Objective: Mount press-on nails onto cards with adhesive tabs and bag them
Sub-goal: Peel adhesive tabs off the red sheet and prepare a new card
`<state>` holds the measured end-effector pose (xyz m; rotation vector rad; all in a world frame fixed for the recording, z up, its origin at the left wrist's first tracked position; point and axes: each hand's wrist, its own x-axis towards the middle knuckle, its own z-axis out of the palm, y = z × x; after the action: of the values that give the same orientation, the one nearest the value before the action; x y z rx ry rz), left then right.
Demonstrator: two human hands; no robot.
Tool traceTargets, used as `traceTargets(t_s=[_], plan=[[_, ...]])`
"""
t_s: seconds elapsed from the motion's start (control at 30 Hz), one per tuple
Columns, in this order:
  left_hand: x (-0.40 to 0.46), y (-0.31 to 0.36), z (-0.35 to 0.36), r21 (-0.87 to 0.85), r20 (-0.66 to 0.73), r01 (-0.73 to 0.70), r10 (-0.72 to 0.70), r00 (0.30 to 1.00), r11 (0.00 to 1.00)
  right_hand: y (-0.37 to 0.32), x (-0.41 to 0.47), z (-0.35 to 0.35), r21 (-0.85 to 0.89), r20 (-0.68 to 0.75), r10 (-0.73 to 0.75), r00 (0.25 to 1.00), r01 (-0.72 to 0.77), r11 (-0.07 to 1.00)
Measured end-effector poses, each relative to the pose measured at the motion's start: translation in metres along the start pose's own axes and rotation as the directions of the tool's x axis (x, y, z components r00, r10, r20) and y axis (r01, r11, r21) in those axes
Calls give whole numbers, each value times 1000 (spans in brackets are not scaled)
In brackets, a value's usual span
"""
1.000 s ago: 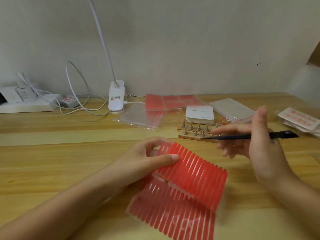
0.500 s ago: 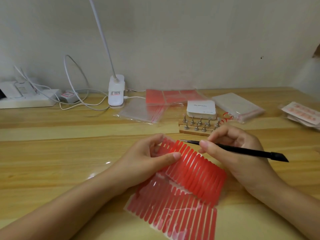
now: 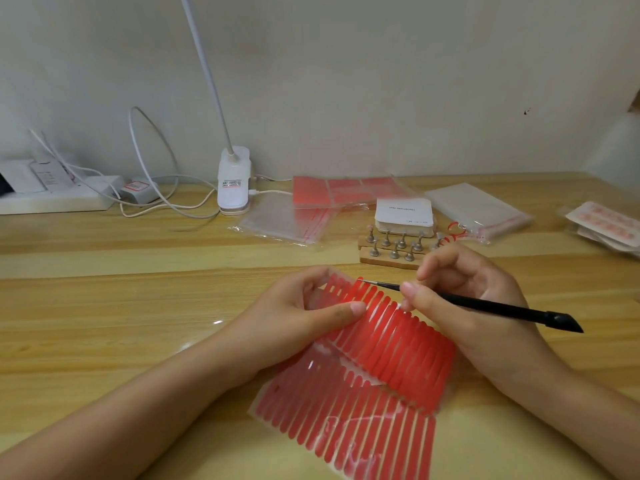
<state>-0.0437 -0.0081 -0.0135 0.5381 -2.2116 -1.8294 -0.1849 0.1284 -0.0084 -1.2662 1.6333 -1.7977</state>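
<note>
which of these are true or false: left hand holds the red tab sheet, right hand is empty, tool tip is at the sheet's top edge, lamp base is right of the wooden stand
1. The left hand holds the red tab sheet. True.
2. The right hand is empty. False: it pinches a black tool.
3. The tool's thin tip is at the sheet's top edge. True.
4. The lamp base is right of the wooden stand. False: it stands to its left.

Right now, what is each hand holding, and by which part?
The left hand pinches the red adhesive tab sheet at its upper left edge. The right hand pinches the black pointed tool near its thin tip end.
</note>
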Motion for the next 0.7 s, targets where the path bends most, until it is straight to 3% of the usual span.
traceTargets(t_s=[0.23,0.5,0.7], plan=[[0,3,0,-17,-46,13,-14,999,1000,-2,-1,-1,-59,-15,-71,997,70,996],[0,1,0,-197,-59,64,-77,995,978,-18,-9,1,-95,40,-171,984,175,980],[1,2,2,-193,-77,58,-74,994,979,-22,-12,3,-127,72,-228,971,236,963]])
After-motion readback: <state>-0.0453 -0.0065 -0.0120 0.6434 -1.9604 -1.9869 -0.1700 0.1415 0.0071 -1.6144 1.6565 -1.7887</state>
